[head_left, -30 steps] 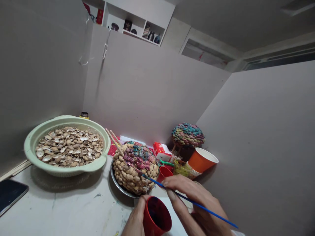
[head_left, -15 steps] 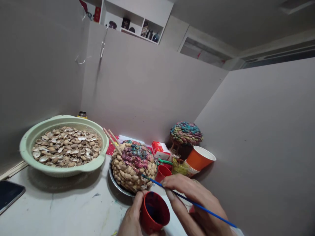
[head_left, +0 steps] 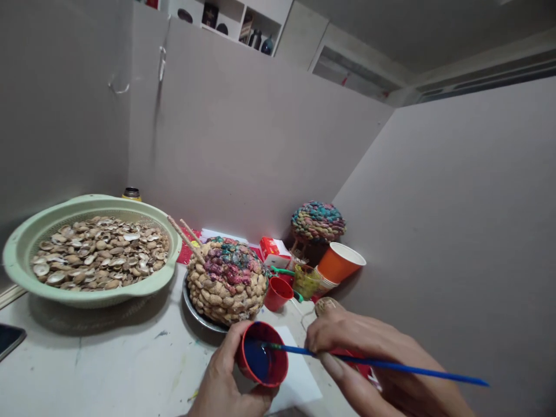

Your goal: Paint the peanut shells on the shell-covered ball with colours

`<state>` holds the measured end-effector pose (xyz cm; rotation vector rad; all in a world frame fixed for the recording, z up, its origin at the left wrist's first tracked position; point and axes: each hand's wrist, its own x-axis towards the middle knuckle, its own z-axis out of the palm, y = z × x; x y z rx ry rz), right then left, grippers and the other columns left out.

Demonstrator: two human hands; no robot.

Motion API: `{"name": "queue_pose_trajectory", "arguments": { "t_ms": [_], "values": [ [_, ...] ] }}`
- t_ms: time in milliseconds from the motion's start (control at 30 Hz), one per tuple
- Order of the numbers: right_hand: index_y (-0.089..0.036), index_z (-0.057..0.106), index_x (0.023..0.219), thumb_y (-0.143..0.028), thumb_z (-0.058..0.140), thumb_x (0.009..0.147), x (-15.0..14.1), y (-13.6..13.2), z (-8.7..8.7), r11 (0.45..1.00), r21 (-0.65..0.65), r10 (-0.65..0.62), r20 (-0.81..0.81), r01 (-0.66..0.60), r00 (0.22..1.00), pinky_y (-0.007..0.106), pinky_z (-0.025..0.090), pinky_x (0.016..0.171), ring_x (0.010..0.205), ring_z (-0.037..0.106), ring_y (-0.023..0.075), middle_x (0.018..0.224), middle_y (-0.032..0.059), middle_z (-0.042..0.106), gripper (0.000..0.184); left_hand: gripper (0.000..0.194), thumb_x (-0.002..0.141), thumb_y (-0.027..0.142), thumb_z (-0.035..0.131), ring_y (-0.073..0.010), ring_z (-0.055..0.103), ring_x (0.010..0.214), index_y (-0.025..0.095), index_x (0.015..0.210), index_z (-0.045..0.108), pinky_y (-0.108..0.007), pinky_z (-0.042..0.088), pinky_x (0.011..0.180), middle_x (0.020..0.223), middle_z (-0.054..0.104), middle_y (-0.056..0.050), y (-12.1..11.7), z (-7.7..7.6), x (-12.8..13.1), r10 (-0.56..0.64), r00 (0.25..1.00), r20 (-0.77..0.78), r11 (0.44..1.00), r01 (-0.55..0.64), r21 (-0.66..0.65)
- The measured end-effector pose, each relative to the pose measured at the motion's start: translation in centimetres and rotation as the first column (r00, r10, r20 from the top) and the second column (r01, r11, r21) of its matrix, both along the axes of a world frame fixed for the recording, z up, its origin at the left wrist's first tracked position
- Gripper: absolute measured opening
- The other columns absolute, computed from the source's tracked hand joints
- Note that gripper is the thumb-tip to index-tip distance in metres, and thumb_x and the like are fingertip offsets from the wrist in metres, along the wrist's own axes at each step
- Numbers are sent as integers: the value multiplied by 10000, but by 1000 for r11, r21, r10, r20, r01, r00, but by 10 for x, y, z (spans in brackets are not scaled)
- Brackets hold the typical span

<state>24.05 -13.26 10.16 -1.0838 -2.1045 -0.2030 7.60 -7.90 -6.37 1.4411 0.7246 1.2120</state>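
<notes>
My left hand (head_left: 221, 379) is wrapped round a small red cup (head_left: 262, 361) of blue paint, tilted toward me. My right hand (head_left: 369, 359) pinches a thin blue paintbrush (head_left: 377, 364), whose tip dips into the cup. Just behind the cup, a dome of peanut shells (head_left: 227, 280), partly painted pink and teal on top, sits on a metal plate (head_left: 196, 311). Two wooden sticks (head_left: 185, 234) lean against it.
A pale green colander (head_left: 93, 292) full of shell halves stands at the left. Behind the dome are another red cup (head_left: 277, 293), an orange paper cup (head_left: 339, 263), a fully painted shell dome (head_left: 318, 221), a red box (head_left: 271, 251) and a phone (head_left: 8, 339). Grey partition walls close in.
The brush tip has left the peanut dome and gone into the red cup. My left hand has raised and tilted the cup. The view has shifted right and down.
</notes>
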Motion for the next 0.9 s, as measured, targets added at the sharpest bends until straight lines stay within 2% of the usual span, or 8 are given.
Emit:
{"name": "queue_pose_trajectory", "arguments": {
  "t_ms": [133, 233, 333, 433, 567, 733, 833, 900],
  "values": [
    [-262, 669, 1015, -143, 607, 960, -2, 6, 8, 979, -176, 131, 179, -99, 975, 264, 645, 745, 756, 758, 183, 863, 22, 775, 146, 613, 744, 176, 779, -256, 705, 1173, 214, 1328, 598, -341, 532, 1042, 1289, 741, -79, 1, -6, -1, -24, 998, -59, 998, 28, 57],
    [-251, 649, 953, -130, 614, 950, -6, 12, 5, 951, -294, 173, 253, -95, 952, 264, 617, 701, 724, 719, 171, 828, 11, 746, 126, 633, 737, 206, 813, -267, 722, 1146, 212, 1331, 595, -343, 554, 1020, 1275, 746, -89, 3, -10, -1, -4, 998, -63, 993, 12, 116],
    [-244, 643, 945, -138, 609, 964, -7, 16, 2, 945, -315, 181, 272, -90, 945, 270, 608, 703, 730, 707, 171, 829, 11, 737, 113, 640, 757, 211, 825, -279, 710, 1188, 206, 1350, 585, -360, 547, 1052, 1316, 731, -109, 4, -11, -1, -19, 995, -94, 994, 29, 108],
    [-248, 646, 985, -144, 600, 982, -6, 16, 3, 953, -279, 189, 255, -115, 948, 271, 610, 709, 739, 714, 168, 850, 9, 747, 114, 652, 773, 191, 809, -281, 691, 1234, 212, 1377, 563, -364, 527, 1085, 1352, 717, -108, 3, -9, -3, -29, 994, -107, 994, 40, 102],
    [-262, 679, 1005, -206, 621, 997, -1, 15, 8, 972, -210, 139, 143, -107, 980, 256, 637, 736, 778, 760, 180, 869, 21, 778, 81, 640, 751, 191, 775, -268, 704, 1181, 211, 1359, 575, -348, 537, 1051, 1302, 740, -86, 2, -8, -5, -22, 997, -72, 998, 27, 62],
    [-260, 747, 924, -326, 630, 1015, 8, 21, 7, 987, -131, 86, -82, -96, 993, 230, 622, 615, 682, 759, 183, 822, 38, 797, 163, 704, 783, 336, 760, -299, 688, 1240, 184, 1427, 521, -386, 525, 1081, 1346, 734, -128, 1, -13, -5, -8, 1000, -20, 1000, 8, -4],
    [-222, 766, 796, -398, 692, 980, 9, 31, 5, 973, -212, 33, -279, -95, 960, 226, 600, 538, 601, 721, 178, 728, 49, 767, 265, 761, 823, 471, 755, -331, 671, 1283, 169, 1467, 484, -406, 534, 1089, 1396, 704, -171, 1, -13, -4, 5, 1000, 18, 1000, -5, -19],
    [-204, 772, 770, -448, 751, 934, 8, 38, 3, 951, -280, -1, -427, -131, 904, 219, 594, 515, 581, 711, 173, 687, 50, 747, 296, 796, 841, 549, 739, -341, 668, 1284, 161, 1480, 464, -419, 537, 1089, 1392, 700, -185, 0, -11, -4, 5, 998, 58, 1000, -4, -23]
  ]
}}
